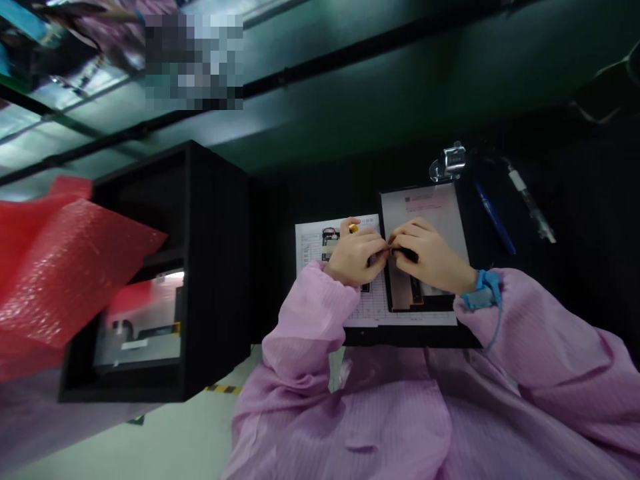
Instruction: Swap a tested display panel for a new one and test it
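Observation:
My left hand (356, 257) and my right hand (427, 257) meet fingertip to fingertip over a flat grey panel (425, 213) lying on the dark bench. Both hands are closed in a pinch on a small dark part (406, 253) at the panel's left edge; what it is I cannot make out. A thin yellow tip (353, 228) shows above my left fingers. A printed paper sheet (320, 247) lies under my left hand. A blue wrist strap (483, 288) circles my right wrist. Both arms wear pink sleeves.
A black open box (150, 280) stands at the left with a panel inside and red bubble wrap (55, 267) beside it. A blue pen (495, 217), a white pen-like tool (533, 207) and a metal clip (449, 162) lie beyond the panel at the right.

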The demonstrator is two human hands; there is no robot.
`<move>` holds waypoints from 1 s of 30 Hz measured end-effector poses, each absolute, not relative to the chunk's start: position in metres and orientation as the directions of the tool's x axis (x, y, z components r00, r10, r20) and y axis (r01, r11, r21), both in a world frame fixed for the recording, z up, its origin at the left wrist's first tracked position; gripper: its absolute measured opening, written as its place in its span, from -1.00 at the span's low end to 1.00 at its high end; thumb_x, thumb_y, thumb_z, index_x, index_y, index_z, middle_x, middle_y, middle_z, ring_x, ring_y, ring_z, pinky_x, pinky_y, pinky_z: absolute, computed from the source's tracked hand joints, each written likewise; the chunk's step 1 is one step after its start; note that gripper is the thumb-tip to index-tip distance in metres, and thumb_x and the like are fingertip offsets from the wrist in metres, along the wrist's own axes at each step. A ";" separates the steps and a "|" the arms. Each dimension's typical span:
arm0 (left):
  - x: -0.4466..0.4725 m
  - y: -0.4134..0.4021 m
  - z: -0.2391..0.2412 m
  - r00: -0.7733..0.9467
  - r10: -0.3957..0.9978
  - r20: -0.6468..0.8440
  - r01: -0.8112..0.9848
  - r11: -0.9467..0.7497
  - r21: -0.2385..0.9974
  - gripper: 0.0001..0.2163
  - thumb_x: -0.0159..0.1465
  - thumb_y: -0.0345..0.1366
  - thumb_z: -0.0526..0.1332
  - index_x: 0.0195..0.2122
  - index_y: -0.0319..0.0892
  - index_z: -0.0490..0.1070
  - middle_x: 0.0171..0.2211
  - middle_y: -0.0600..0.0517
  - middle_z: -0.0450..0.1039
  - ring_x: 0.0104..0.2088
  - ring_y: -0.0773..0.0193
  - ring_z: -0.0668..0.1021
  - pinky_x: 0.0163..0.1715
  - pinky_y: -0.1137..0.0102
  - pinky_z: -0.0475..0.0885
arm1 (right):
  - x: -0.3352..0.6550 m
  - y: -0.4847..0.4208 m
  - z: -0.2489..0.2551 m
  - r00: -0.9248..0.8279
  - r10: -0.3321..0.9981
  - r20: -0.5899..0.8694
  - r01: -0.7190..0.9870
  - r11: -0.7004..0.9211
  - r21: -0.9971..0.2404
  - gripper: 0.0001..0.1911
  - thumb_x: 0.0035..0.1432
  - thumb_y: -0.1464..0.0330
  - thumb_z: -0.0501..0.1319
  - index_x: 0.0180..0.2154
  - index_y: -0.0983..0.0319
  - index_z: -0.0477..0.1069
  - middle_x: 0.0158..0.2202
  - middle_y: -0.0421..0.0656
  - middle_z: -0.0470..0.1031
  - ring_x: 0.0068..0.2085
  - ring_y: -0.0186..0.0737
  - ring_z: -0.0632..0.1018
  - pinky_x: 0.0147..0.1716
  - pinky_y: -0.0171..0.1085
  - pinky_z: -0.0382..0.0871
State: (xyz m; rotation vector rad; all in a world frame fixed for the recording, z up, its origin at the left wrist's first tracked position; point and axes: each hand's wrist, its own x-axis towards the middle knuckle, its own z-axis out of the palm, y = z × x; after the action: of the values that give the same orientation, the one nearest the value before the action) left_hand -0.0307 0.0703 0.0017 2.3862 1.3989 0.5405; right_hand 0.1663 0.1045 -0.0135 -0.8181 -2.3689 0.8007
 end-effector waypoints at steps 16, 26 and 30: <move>-0.029 0.069 -0.001 0.505 0.841 0.194 0.747 -0.538 0.389 -0.75 0.35 -0.36 0.05 -0.43 -0.11 0.44 -0.43 0.06 0.57 -0.32 0.19 0.54 0.11 -0.01 0.20 | 0.173 0.111 -0.023 -0.750 0.606 0.264 0.346 0.700 -0.625 -0.84 0.32 0.36 0.14 -0.24 0.21 0.49 -0.10 -0.09 0.53 -0.03 -0.04 0.38 0.01 -0.01 0.30; -0.045 0.077 -0.007 0.033 0.875 0.483 0.764 -0.334 0.553 -0.77 0.41 -0.26 0.06 -0.30 -0.11 0.48 -0.20 -0.02 0.55 -0.08 0.16 0.53 0.16 0.09 0.30 | 0.187 0.125 -0.007 -0.722 0.651 0.234 0.206 0.525 -0.825 -0.80 0.34 0.29 0.12 -0.25 0.21 0.48 -0.10 -0.08 0.54 0.00 -0.10 0.44 0.01 -0.07 0.35; -0.036 0.058 -0.004 -0.469 0.629 0.621 0.742 -0.102 0.663 -0.62 0.42 -0.16 0.08 0.23 -0.09 0.26 0.26 -0.15 0.22 0.29 0.06 0.29 0.28 0.08 0.22 | 0.194 0.132 -0.001 -0.594 0.775 0.216 0.268 0.444 -0.855 -0.71 0.38 0.26 0.05 -0.24 0.24 0.48 -0.18 -0.09 0.53 -0.08 -0.14 0.46 -0.02 -0.13 0.33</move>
State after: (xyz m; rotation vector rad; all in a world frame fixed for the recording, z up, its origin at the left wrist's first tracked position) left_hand -0.0359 0.0582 -0.0039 1.6672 2.1721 1.7446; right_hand 0.1936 0.1317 -0.0008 -0.8707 -2.0950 1.0896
